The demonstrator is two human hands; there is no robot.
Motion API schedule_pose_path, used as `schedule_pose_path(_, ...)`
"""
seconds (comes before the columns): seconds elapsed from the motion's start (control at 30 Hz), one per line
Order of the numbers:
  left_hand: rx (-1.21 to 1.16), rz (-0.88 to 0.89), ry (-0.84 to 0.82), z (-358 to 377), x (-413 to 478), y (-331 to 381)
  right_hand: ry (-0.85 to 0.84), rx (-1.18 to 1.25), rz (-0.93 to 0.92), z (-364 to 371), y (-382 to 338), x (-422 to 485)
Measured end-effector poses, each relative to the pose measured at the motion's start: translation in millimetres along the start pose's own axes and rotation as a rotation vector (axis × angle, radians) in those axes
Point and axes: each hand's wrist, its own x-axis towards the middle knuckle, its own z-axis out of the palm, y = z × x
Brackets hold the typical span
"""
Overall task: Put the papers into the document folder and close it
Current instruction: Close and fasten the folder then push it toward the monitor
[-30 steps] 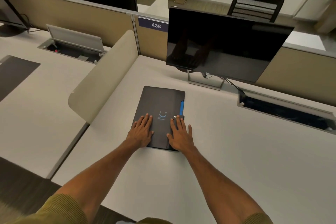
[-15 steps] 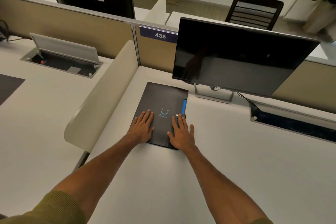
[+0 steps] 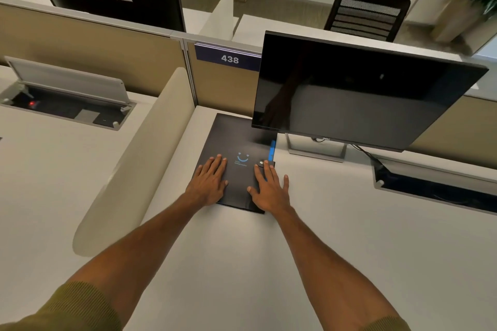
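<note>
A dark grey document folder (image 3: 231, 140) with a blue smile logo lies flat and closed on the white desk (image 3: 242, 263), its far corner under the monitor. A blue edge (image 3: 272, 149) shows along its right side. My left hand (image 3: 209, 183) rests flat on the folder's near left part, fingers spread. On the near right part lies my right hand (image 3: 269, 188), flat too, its fingertips at the round snap tab (image 3: 262, 163). No papers are visible.
A black monitor (image 3: 357, 94) on a stand overhangs the desk's far side, a cable running right to an open cable tray (image 3: 435, 191). A beige rounded divider (image 3: 139, 158) borders the desk on the left. Partition panels stand behind.
The folder has slid away from me toward the monitor, with both hands staying flat on it. The camera has moved forward and tilted down.
</note>
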Motion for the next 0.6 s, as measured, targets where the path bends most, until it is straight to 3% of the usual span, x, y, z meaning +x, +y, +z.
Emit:
schedule_pose_path(0.37,0.025,-0.009,-0.026,-9.9,0.8,5.9,0.010,-0.003,0.001,1.2,-0.9,7.2)
schedule_pose_path(0.6,0.074,-0.009,-0.007,-9.9,-26.5,37.2,0.148,0.016,-0.051,-5.2,5.0,-22.5)
